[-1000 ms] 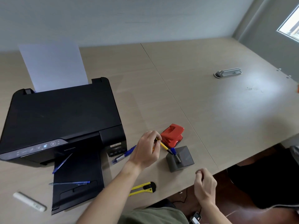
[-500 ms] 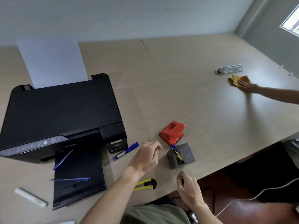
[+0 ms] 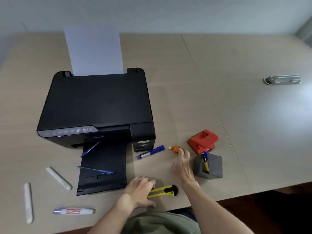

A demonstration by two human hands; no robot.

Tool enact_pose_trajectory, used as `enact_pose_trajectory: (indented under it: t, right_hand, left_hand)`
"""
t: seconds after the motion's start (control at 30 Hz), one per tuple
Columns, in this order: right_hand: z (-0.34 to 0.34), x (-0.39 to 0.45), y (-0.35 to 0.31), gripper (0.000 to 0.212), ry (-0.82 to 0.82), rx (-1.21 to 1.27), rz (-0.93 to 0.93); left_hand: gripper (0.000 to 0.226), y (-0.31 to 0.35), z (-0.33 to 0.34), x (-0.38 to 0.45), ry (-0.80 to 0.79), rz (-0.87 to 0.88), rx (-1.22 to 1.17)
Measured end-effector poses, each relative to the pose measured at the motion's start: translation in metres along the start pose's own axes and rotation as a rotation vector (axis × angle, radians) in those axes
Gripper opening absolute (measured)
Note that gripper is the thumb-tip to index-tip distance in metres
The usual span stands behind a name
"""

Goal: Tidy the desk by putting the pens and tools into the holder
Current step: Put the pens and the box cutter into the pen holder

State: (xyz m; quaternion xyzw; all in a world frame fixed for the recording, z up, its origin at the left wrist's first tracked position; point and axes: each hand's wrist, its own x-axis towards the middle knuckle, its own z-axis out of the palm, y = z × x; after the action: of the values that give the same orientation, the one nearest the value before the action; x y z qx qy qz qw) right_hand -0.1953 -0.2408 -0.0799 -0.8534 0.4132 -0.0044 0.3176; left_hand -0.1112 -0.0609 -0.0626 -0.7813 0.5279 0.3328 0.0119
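L hand (image 3: 141, 189) lies curled over the handle end of the yellow cutter (image 3: 163, 192), grip unclear, R hand (image 3: 183, 167) fingers spread w/ tips touching the orange correction tape (image 3: 175, 149), grey holder (image 3: 208, 166) w/ yellow pen (image 3: 205, 163) just right of R hand, blue marker (image 3: 150, 152) left of it.

A matte black box-shaped printer (image 3: 96, 105) holds a plain white sheet of paper (image 3: 94, 49) on the pale beige wood-grain desk (image 3: 236, 115). The glossy red hole punch (image 3: 203, 141) sits by a dark grey angular pen holder (image 3: 214, 164) with a yellow-and-blue pen (image 3: 205, 162). The utility knife (image 3: 163, 191) is yellow and black. A small orange item (image 3: 175, 148), possibly correction tape, shows a white tip.
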Motion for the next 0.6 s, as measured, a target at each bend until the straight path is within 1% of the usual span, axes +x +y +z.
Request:
enact_pose_trajectory:
  t: [0.07, 0.13, 0.2, 0.27, 0.3, 0.4, 0.43, 0.53, 0.6]
  right_hand:
    - [0.003, 0.009, -0.006, 0.031, -0.014, -0.049, 0.041]
    - [0.006, 0.011, -0.008, 0.029, -0.035, -0.149, 0.050]
    - [0.007, 0.011, -0.008, 0.029, -0.040, -0.275, 0.031]
    - [0.007, 0.010, -0.008, 0.027, -0.050, -0.333, -0.011]
    - [0.006, 0.009, -0.008, 0.029, -0.062, -0.359, -0.029]
    - [0.003, 0.003, -0.005, 0.049, -0.090, -0.395, -0.069]
    - [0.002, -0.001, -0.004, 0.050, -0.095, -0.401, -0.073]
    - [-0.001, -0.008, 0.002, 0.034, -0.078, -0.419, -0.093]
    - [-0.004, -0.010, 0.008, 0.032, -0.069, -0.374, -0.121]
  left_hand:
    - [0.045, 0.007, 0.003, 0.001, -0.008, -0.020, 0.058]
    - [0.042, 0.012, 0.006, 0.001, -0.023, -0.053, 0.101]
    - [0.037, 0.011, 0.003, 0.000, -0.040, -0.091, 0.129]
    - [0.032, 0.007, -0.003, 0.000, -0.036, -0.117, 0.117]
    - [0.028, 0.005, -0.006, 0.001, -0.028, -0.123, 0.098]
    - [0.020, 0.002, -0.013, 0.004, -0.007, -0.122, 0.003]
    - [0.018, 0.002, -0.015, 0.006, -0.003, -0.116, -0.045]
    - [0.023, 0.001, -0.021, 0.014, -0.010, -0.084, -0.138]
    - [0.027, 0.001, -0.027, 0.021, -0.010, -0.056, -0.144]
